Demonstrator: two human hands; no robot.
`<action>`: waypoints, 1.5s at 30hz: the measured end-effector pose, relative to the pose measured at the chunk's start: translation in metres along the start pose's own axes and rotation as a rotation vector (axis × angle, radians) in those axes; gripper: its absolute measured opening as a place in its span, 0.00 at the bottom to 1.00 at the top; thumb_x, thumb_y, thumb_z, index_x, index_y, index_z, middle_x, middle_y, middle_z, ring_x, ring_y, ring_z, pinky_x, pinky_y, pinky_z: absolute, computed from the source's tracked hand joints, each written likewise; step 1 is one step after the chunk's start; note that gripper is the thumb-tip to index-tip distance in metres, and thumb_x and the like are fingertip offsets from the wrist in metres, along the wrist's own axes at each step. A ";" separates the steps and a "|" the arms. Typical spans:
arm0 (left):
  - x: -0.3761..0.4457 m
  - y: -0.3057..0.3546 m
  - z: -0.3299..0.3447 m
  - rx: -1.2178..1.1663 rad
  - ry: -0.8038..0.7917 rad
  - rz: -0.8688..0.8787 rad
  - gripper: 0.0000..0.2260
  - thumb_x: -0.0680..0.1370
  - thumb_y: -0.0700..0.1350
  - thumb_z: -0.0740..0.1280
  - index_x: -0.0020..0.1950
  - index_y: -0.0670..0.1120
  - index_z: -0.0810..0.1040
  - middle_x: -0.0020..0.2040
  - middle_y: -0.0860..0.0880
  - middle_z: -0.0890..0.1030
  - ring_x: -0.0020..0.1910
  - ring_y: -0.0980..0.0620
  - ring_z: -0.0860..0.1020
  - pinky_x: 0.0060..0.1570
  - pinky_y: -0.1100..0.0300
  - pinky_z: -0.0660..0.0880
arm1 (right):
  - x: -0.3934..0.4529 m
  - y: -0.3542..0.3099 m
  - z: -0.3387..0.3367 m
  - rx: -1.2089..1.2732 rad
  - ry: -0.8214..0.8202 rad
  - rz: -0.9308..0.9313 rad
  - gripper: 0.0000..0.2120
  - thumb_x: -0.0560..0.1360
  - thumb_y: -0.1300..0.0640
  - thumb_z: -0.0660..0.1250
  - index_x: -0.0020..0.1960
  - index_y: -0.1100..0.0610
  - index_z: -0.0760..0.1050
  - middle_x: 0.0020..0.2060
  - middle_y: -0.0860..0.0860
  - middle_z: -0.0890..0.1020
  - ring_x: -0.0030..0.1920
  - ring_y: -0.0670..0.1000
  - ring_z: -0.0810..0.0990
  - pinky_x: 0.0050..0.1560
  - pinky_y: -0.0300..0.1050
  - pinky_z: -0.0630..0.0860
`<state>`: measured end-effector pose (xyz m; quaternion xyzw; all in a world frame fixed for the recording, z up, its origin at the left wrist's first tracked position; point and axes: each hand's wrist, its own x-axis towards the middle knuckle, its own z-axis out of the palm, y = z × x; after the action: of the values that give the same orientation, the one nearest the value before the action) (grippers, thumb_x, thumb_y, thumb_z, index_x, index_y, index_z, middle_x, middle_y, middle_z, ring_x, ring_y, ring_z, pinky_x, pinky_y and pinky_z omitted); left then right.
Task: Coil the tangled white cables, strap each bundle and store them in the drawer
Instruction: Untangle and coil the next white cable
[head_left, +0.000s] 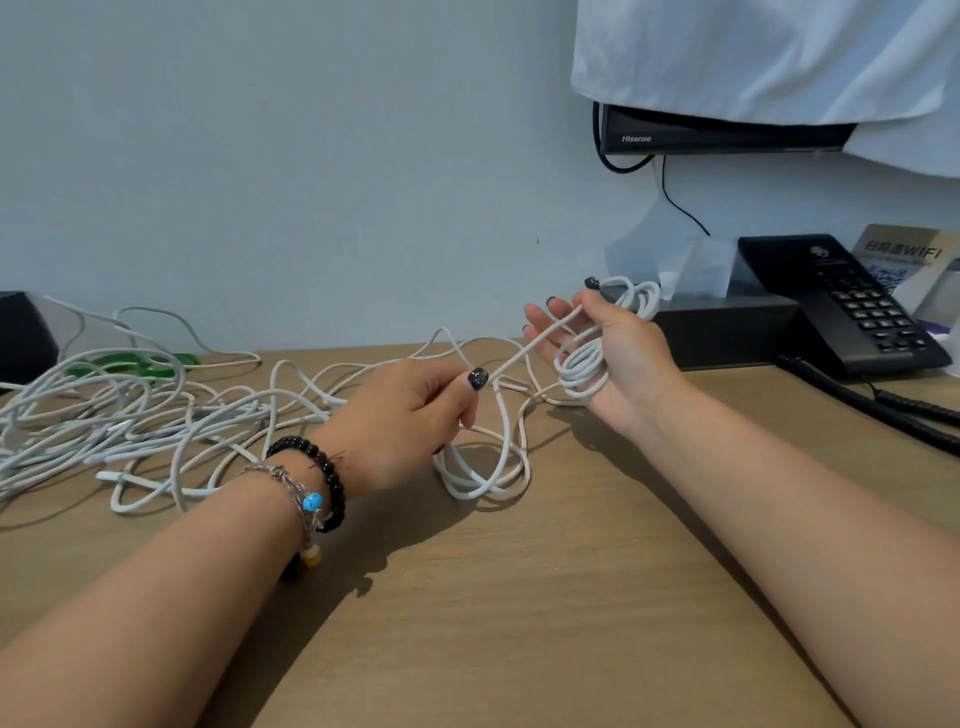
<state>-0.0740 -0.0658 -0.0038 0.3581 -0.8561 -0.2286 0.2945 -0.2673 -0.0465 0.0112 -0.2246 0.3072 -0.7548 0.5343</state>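
A tangle of white cables (119, 415) sprawls over the left half of the wooden desk (519, 597). My right hand (618, 348) is raised above the desk with a small coil of white cable (582, 366) wound around its palm and thumb. A taut strand (524, 351) runs from that coil down to my left hand (410, 410), which pinches it between thumb and fingers. Loose loops of the same cable (488, 467) lie on the desk below my left hand. No drawer or strap is in view.
A black desk phone (852, 306) with its coiled cord stands at the right, beside a dark tissue box (727, 332) and a WIFI sign (904, 260). A cloth-draped monitor (727, 130) hangs on the wall. Green items (130, 364) lie behind the tangle; a dark object (23, 332) sits far left.
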 end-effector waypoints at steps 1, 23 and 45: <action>0.000 -0.001 0.000 0.034 0.000 0.002 0.17 0.83 0.51 0.58 0.37 0.48 0.76 0.27 0.54 0.72 0.27 0.58 0.68 0.31 0.65 0.66 | -0.002 0.001 0.001 0.044 -0.008 0.030 0.09 0.81 0.57 0.62 0.48 0.62 0.74 0.39 0.58 0.84 0.41 0.56 0.86 0.43 0.51 0.84; 0.008 -0.015 -0.030 -0.104 0.137 -0.141 0.12 0.77 0.51 0.70 0.37 0.46 0.83 0.24 0.56 0.72 0.25 0.58 0.66 0.28 0.64 0.62 | -0.008 0.001 -0.004 -1.222 -0.223 -0.410 0.12 0.73 0.52 0.73 0.43 0.62 0.79 0.29 0.47 0.74 0.29 0.46 0.70 0.35 0.42 0.71; 0.005 -0.005 -0.014 -0.497 0.117 -0.095 0.17 0.83 0.48 0.58 0.41 0.43 0.80 0.26 0.50 0.65 0.26 0.54 0.60 0.27 0.64 0.59 | -0.017 0.006 0.006 -0.515 -0.244 -0.049 0.14 0.82 0.56 0.60 0.43 0.63 0.77 0.33 0.57 0.83 0.35 0.53 0.84 0.41 0.47 0.82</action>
<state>-0.0649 -0.0759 0.0051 0.3273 -0.7372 -0.4244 0.4115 -0.2536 -0.0330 0.0106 -0.4494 0.4167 -0.6321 0.4742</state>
